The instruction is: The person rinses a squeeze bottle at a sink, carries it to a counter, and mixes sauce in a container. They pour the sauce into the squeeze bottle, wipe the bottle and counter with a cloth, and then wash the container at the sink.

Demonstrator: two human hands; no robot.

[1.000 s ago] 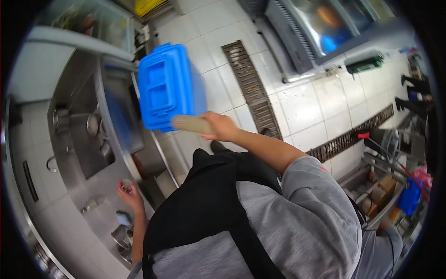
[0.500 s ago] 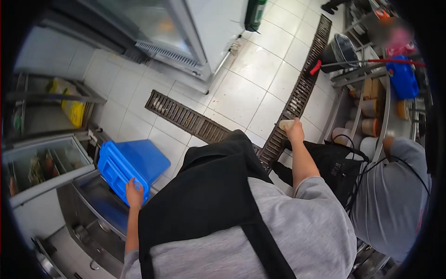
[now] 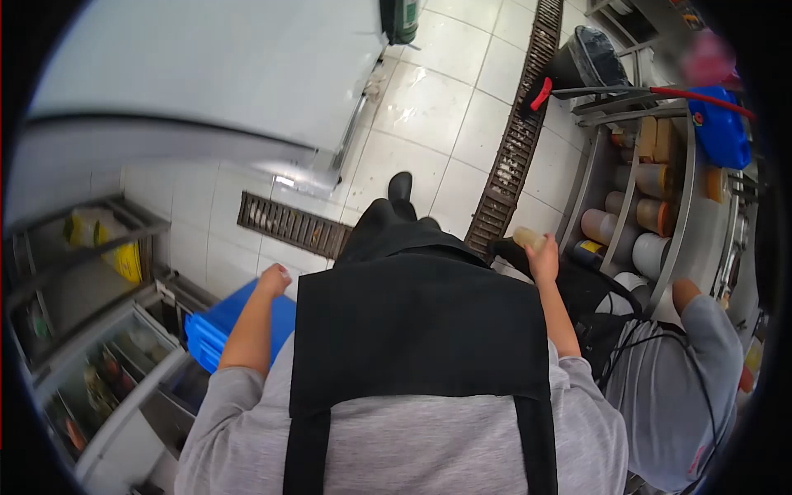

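Note:
My right hand [image 3: 542, 259] is wrapped around a small pale yellowish container [image 3: 529, 238], held out in front of my right side. Its contents cannot be made out. My left hand [image 3: 275, 280] is at my left side with its fingers curled in; whether it holds something small is hard to see. Below and behind that forearm is a blue plastic bin [image 3: 216, 328], partly hidden by my arm and body. My hand seems to be above it, not gripping it.
A co-worker's grey sleeve [image 3: 716, 330] is close on my right, by a steel shelf [image 3: 624, 216] of tubs. A large white appliance [image 3: 214, 74] stands ahead on the left. Drain grates [image 3: 505, 177] cross the tiled floor. A red-handled tool [image 3: 541, 94] juts out.
I have stepped forward and the white appliance is nearer. My left hand has left the edge of the blue bin and swung forward. My right hand still carries the pale container.

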